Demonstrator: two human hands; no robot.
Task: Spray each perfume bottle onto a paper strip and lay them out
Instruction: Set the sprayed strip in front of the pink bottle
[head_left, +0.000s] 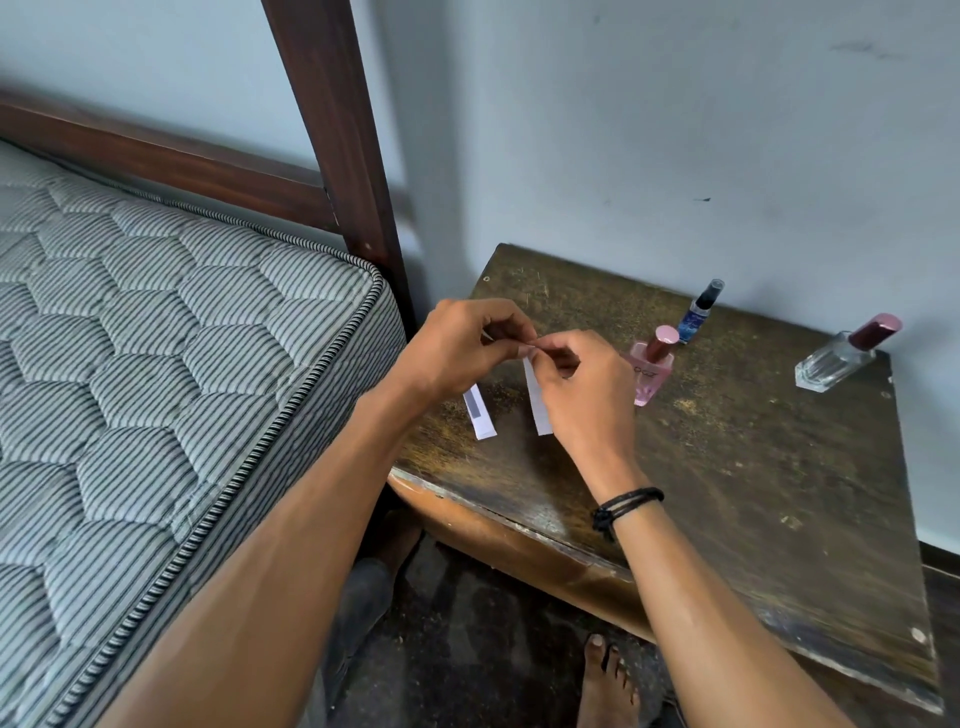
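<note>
My left hand (457, 348) and my right hand (582, 384) meet above the worn wooden table (727, 467), fingertips pinching white paper strips at their top ends. One strip (536, 402) hangs down from the pinch beside my right hand. A second strip (479, 413) with a grey patch shows below my left hand. Three perfume bottles stand on the table: a pink one (652, 366) just right of my right hand, a small blue spray (698, 312) behind it, and a clear glass one with a dark red cap (844, 353) at the far right.
A striped mattress (156, 364) on a dark wooden bed frame (337, 130) lies close to the table's left side. A pale wall (675, 130) stands behind the table. My bare foot (605, 680) is on the dark floor below the table's front edge.
</note>
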